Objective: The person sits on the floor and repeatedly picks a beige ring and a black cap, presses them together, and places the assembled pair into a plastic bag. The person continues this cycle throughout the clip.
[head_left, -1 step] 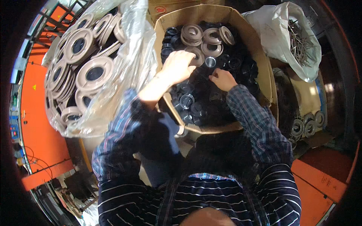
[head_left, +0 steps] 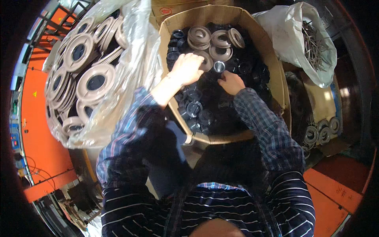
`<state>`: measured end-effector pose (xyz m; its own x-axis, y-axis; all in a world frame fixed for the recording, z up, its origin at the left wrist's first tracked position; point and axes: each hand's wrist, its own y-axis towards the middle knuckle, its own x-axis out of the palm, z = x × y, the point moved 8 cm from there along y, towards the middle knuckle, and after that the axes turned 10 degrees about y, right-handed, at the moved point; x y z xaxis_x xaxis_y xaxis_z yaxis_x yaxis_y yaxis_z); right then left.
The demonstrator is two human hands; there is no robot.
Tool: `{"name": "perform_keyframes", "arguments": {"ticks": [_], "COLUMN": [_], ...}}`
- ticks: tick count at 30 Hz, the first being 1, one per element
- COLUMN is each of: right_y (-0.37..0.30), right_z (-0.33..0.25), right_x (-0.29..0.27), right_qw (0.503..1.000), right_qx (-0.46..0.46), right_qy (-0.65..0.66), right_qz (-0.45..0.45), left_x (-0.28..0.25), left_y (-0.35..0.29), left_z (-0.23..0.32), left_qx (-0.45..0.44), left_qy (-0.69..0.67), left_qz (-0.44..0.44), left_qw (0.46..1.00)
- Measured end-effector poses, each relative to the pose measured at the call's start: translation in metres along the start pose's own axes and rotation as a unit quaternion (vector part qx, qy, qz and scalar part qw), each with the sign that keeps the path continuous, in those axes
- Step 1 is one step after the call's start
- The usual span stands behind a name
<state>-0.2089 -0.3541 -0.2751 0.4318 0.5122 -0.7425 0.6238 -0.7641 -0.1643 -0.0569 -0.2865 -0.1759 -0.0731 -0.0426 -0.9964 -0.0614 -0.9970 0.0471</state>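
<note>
My left hand (head_left: 187,68) reaches over the left part of a cardboard box (head_left: 276,79) full of round black plastic caps (head_left: 194,109). Its fingers and thumb curl around the near-left side of a beige ring (head_left: 206,61), which the hand partly covers. Several more beige rings (head_left: 221,38) lie just beyond, on top of the caps. My right hand (head_left: 232,82) hovers low over the caps at the middle, thumb and fingers drawn together; what is between them, if anything, is hidden. A shiny cap (head_left: 219,66) catches the light between both hands.
On the left, a clear plastic bag (head_left: 138,67) bulges with stacked beige discs with black centres (head_left: 94,82). A white sack (head_left: 276,35) of thin metal pieces (head_left: 312,47) stands at the far right. Below it lie several grey rings (head_left: 324,134). Orange panels (head_left: 43,114) flank both sides.
The whole view has shifted slightly. My hands keep nearly the same places over the box, and the shiny cap between them looks brighter now.
</note>
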Motion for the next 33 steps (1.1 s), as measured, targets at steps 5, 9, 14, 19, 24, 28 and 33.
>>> {"name": "perform_keyframes", "arguments": {"ticks": [5,9,14,19,24,28,33], "right_y": [0.076,0.101,0.104,0.075,0.012,-0.024,-0.080], "right_z": [0.017,0.029,0.031,0.027,0.014,-0.001,-0.011], "right_x": [0.040,0.075,0.084,0.066,0.037,0.014,-0.005], "right_qw": [0.987,0.978,0.953,0.971,0.981,0.985,0.983], "right_qx": [-0.118,-0.135,-0.102,-0.086,-0.069,-0.067,-0.076], "right_qy": [-0.084,-0.159,-0.285,-0.212,-0.126,-0.092,-0.105], "right_qz": [0.066,0.005,0.002,-0.062,-0.132,-0.130,-0.134], "left_x": [0.130,0.184,0.196,0.171,0.140,0.100,0.072], "left_y": [0.074,0.068,0.065,0.055,0.017,-0.014,-0.059], "left_z": [-0.028,-0.029,-0.020,0.000,0.057,0.091,0.113], "left_qx": [0.043,0.045,0.038,0.053,0.095,0.117,0.080], "left_qy": [0.134,0.182,0.219,0.105,0.139,-0.065,-0.184], "left_qz": [-0.094,-0.080,-0.087,-0.203,-0.260,-0.170,-0.116], "left_qw": [0.986,0.979,0.971,0.972,0.951,0.976,0.973]}}
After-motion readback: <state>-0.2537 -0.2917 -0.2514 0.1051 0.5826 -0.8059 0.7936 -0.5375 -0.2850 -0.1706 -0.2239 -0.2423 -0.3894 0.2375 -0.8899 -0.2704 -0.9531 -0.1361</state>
